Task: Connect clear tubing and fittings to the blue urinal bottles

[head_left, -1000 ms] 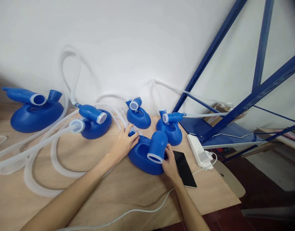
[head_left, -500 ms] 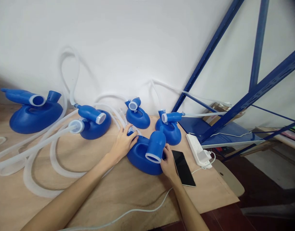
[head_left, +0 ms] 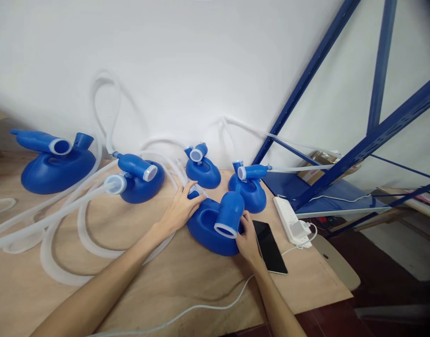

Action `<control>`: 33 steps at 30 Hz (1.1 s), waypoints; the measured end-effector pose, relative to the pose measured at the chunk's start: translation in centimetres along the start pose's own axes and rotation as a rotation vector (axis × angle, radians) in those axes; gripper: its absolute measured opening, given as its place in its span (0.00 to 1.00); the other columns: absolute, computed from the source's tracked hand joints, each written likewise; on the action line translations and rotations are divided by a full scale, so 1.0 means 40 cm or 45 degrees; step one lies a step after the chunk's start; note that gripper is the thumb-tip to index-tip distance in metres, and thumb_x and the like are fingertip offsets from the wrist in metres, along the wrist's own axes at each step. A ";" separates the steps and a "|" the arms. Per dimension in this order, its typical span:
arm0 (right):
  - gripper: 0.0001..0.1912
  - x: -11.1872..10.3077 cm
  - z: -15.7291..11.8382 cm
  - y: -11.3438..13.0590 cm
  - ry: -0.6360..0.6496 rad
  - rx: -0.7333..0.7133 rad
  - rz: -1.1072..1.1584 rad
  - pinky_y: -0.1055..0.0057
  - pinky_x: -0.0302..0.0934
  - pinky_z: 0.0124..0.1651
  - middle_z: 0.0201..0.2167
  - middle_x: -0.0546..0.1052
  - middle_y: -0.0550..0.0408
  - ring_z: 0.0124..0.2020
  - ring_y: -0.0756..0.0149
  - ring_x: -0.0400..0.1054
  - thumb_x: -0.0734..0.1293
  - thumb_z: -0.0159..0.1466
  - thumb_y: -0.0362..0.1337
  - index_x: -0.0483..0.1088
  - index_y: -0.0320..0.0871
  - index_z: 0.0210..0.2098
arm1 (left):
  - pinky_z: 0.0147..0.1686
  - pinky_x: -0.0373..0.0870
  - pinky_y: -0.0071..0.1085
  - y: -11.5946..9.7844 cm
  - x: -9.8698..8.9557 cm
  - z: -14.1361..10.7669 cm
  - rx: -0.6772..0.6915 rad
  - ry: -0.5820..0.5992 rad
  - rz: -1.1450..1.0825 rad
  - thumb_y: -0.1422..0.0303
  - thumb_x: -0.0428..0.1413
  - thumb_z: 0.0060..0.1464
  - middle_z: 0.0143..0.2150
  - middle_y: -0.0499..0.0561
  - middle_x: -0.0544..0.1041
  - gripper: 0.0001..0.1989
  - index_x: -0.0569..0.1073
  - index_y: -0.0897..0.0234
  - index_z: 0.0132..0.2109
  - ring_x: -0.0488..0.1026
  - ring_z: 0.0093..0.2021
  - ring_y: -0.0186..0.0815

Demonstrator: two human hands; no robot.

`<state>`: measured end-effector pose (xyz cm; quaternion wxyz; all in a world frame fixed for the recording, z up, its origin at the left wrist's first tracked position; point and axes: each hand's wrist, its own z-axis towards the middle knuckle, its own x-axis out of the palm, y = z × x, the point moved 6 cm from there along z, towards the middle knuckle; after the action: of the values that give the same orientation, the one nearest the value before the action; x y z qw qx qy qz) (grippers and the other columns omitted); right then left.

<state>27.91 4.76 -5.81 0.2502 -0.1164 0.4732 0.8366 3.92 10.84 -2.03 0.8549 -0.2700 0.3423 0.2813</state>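
Observation:
A blue plastic urinal bottle (head_left: 205, 236) with a flattened round body lies on the wooden table in front of me. My left hand (head_left: 180, 208) is closed around its neck at the left end, thumb and fingers on either side of the opening. On top of the bottle rests a blue cup-shaped funnel piece (head_left: 232, 208), its white-rimmed mouth facing me. My right hand (head_left: 247, 236) grips the bottle's right end beside the funnel; its fingertips are partly hidden behind it.
Similar blue bottles stand behind and to the left, one at the far left (head_left: 56, 173). Clear hoses (head_left: 60, 276) coil across the table's left side. A dark-screened phone (head_left: 271, 248) and a white power strip (head_left: 288, 220) lie right, near a blue metal rack (head_left: 306, 75).
The view has swung slightly left, so everything appears a little further right. Both hands keep the same hold on the bottle.

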 end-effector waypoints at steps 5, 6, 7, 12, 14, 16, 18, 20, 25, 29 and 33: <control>0.08 -0.001 -0.001 0.006 -0.011 -0.008 0.002 0.60 0.67 0.46 0.41 0.71 0.51 0.42 0.56 0.68 0.67 0.66 0.42 0.77 0.47 0.41 | 0.62 0.73 0.55 -0.003 0.000 0.007 -0.040 -0.024 -0.045 0.67 0.53 0.70 0.70 0.61 0.64 0.12 0.81 0.58 0.51 0.66 0.67 0.55; 0.09 -0.001 -0.001 0.006 -0.007 -0.008 -0.002 0.60 0.67 0.46 0.41 0.71 0.51 0.42 0.56 0.68 0.67 0.67 0.42 0.77 0.47 0.41 | 0.62 0.73 0.55 -0.004 0.000 0.009 -0.051 -0.041 -0.048 0.67 0.54 0.69 0.69 0.61 0.65 0.11 0.81 0.58 0.50 0.67 0.67 0.55; 0.08 0.000 -0.001 0.006 0.000 -0.007 -0.007 0.60 0.67 0.47 0.41 0.71 0.51 0.42 0.56 0.68 0.67 0.67 0.42 0.77 0.47 0.41 | 0.62 0.73 0.55 -0.005 -0.001 0.011 -0.059 -0.054 -0.048 0.67 0.54 0.69 0.69 0.60 0.65 0.11 0.81 0.58 0.50 0.67 0.66 0.54; 0.07 0.001 -0.001 -0.001 0.016 0.013 -0.021 0.60 0.67 0.48 0.41 0.72 0.51 0.44 0.56 0.69 0.67 0.67 0.41 0.77 0.47 0.41 | 0.61 0.74 0.52 -0.008 -0.005 0.018 -0.067 -0.073 -0.027 0.67 0.55 0.68 0.67 0.61 0.68 0.10 0.81 0.61 0.48 0.70 0.64 0.54; 0.08 0.000 -0.002 -0.005 0.021 0.018 -0.024 0.60 0.67 0.49 0.42 0.72 0.51 0.45 0.55 0.69 0.67 0.67 0.41 0.77 0.47 0.41 | 0.61 0.74 0.51 -0.008 -0.007 0.020 -0.065 -0.078 -0.023 0.67 0.55 0.67 0.66 0.62 0.69 0.09 0.81 0.61 0.47 0.71 0.63 0.54; 0.08 0.000 -0.004 -0.008 0.029 0.021 -0.023 0.59 0.67 0.50 0.43 0.72 0.50 0.45 0.55 0.69 0.67 0.67 0.41 0.77 0.46 0.42 | 0.61 0.75 0.51 -0.006 -0.009 0.021 -0.061 -0.093 -0.024 0.68 0.56 0.66 0.65 0.62 0.71 0.09 0.81 0.62 0.46 0.72 0.63 0.53; 0.09 0.001 -0.005 -0.010 0.035 0.026 -0.017 0.58 0.67 0.50 0.43 0.73 0.50 0.46 0.54 0.70 0.67 0.67 0.41 0.77 0.46 0.42 | 0.60 0.76 0.50 -0.003 -0.012 0.020 -0.055 -0.118 -0.033 0.68 0.57 0.65 0.64 0.62 0.72 0.08 0.81 0.62 0.45 0.74 0.61 0.53; 0.09 0.002 -0.007 -0.010 0.030 0.022 -0.018 0.58 0.67 0.51 0.44 0.73 0.50 0.47 0.54 0.70 0.68 0.67 0.42 0.77 0.46 0.42 | 0.58 0.77 0.48 0.002 -0.013 0.019 -0.048 -0.136 -0.054 0.68 0.57 0.64 0.65 0.61 0.73 0.07 0.81 0.62 0.43 0.75 0.60 0.52; 0.09 0.003 -0.008 -0.003 0.003 -0.012 -0.033 0.57 0.67 0.52 0.44 0.75 0.49 0.48 0.53 0.71 0.68 0.66 0.41 0.77 0.47 0.43 | 0.60 0.77 0.45 0.012 -0.019 0.014 -0.043 -0.136 -0.105 0.68 0.57 0.64 0.66 0.61 0.73 0.08 0.81 0.61 0.43 0.76 0.61 0.49; 0.09 0.003 -0.006 -0.002 0.000 -0.008 -0.030 0.57 0.67 0.51 0.43 0.75 0.50 0.46 0.53 0.71 0.68 0.64 0.39 0.77 0.47 0.42 | 0.63 0.74 0.45 0.009 -0.025 0.008 -0.008 -0.144 -0.109 0.66 0.55 0.66 0.67 0.62 0.72 0.11 0.82 0.61 0.46 0.74 0.65 0.49; 0.07 0.002 0.001 -0.002 -0.009 -0.008 -0.014 0.58 0.69 0.49 0.42 0.74 0.51 0.45 0.54 0.71 0.68 0.64 0.39 0.77 0.47 0.40 | 0.65 0.72 0.48 0.014 -0.034 0.015 0.034 -0.003 -0.031 0.62 0.52 0.70 0.69 0.61 0.70 0.15 0.82 0.58 0.52 0.72 0.66 0.51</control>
<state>27.88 4.85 -5.90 0.2561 -0.1167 0.4691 0.8371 2.99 11.23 -0.81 0.8623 -0.2622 0.3416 0.2665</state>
